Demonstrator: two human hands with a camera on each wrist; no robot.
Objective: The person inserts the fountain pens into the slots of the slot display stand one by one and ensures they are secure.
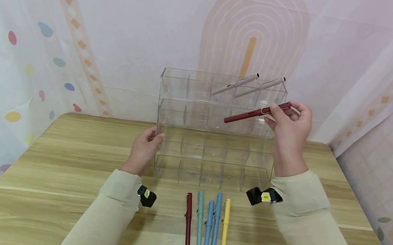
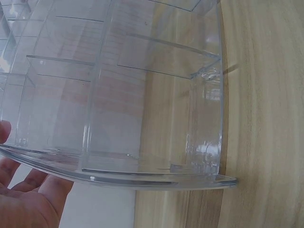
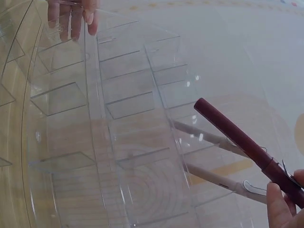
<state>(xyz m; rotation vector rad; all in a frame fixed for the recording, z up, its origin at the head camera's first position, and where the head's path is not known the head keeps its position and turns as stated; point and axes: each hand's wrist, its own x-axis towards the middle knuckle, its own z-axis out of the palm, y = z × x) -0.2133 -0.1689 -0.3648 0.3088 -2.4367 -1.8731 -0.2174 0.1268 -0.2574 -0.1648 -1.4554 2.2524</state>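
In the head view, my right hand (image 1: 292, 127) pinches a dark red pen (image 1: 246, 116) near its capped end, holding it slanted in front of the upper rows of a clear acrylic rack (image 1: 195, 129). The same red pen (image 3: 232, 130) crosses the right side of the right wrist view. My left hand (image 1: 147, 144) grips the rack's left side wall, the thumb inside and the other fingers outside; in the left wrist view part of that hand (image 2: 33, 202) shows below the edge. Two pale pens, one (image 1: 236, 84) left of the other (image 1: 261, 87), lean in the top row's compartments.
On the wooden table (image 1: 56, 168) before the rack lie another dark red pen (image 1: 188, 223), a teal pen (image 1: 199, 220), two blue pens (image 1: 207, 232) and a yellow pen (image 1: 225, 230), side by side. A patterned cloth (image 1: 139, 22) hangs behind the rack and along both sides.
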